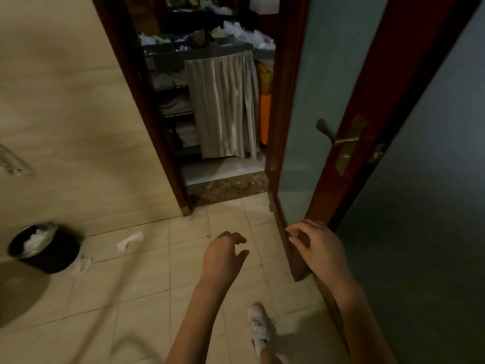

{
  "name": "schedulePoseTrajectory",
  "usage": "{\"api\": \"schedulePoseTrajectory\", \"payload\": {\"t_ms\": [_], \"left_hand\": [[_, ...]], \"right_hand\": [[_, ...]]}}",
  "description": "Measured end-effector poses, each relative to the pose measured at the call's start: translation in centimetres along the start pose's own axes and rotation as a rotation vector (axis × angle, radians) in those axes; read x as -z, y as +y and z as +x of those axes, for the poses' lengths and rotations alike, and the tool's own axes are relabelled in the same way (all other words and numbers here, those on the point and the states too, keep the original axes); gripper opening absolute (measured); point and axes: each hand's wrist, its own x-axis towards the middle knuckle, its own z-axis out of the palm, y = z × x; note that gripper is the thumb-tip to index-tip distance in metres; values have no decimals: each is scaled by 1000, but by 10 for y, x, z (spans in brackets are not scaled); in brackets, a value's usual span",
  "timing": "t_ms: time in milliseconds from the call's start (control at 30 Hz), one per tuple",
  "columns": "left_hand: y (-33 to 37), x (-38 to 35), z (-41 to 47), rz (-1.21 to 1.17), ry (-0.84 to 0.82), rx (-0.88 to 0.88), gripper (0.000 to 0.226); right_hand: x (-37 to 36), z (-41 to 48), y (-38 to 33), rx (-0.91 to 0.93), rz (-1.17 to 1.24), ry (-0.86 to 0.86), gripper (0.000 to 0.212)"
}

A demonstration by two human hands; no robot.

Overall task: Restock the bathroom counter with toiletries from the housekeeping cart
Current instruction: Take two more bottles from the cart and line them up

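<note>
The housekeeping cart (210,52) stands beyond the doorway, outside the room I am in: a grey top tray heaped with white packets and small toiletry items too blurred to name, and under it a grey-beige pleated curtain (223,106) hanging over the cart's front. Left of that curtain the cart's open shelves hold folded white linen (181,103); at the cart's right end hangs a yellow and orange bag (265,111). Nearer to me than the cart lies a dark speckled stone threshold (228,189), and then the beige tiled floor (131,298). To the right of the cart stands the open door (301,101), red-brown wood around frosted glass, with a brass lever handle (337,139). My left hand (223,256) hangs over the tiles on my side of the cart, fingers loosely curled and grasping nothing. My right hand (319,249) is to its right, in front of the door's bottom rail, fingers also relaxed in a loose curl and empty; whether they touch the wood I cannot tell. Far to the left of the cart, on the tiles, sits a round black waste bin (44,249) with white paper in it, and two crumpled white scraps (130,240) lie just beside it. My white shoe (258,327) shows below my hands.
</note>
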Motion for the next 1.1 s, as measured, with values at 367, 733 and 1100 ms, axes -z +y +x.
{"api": "schedulePoseTrajectory", "payload": {"t_ms": [367,733,1100], "left_hand": [[1,33,174,123,70,34,32],[-42,40,244,82,81,196,37],[-123,67,407,32,95,263,27]], "right_hand": [[-5,199,3,77,-41,-118,28],[-37,305,-12,176,-13,-143,24],[-101,476,-32,213,-80,-240,25]]}}
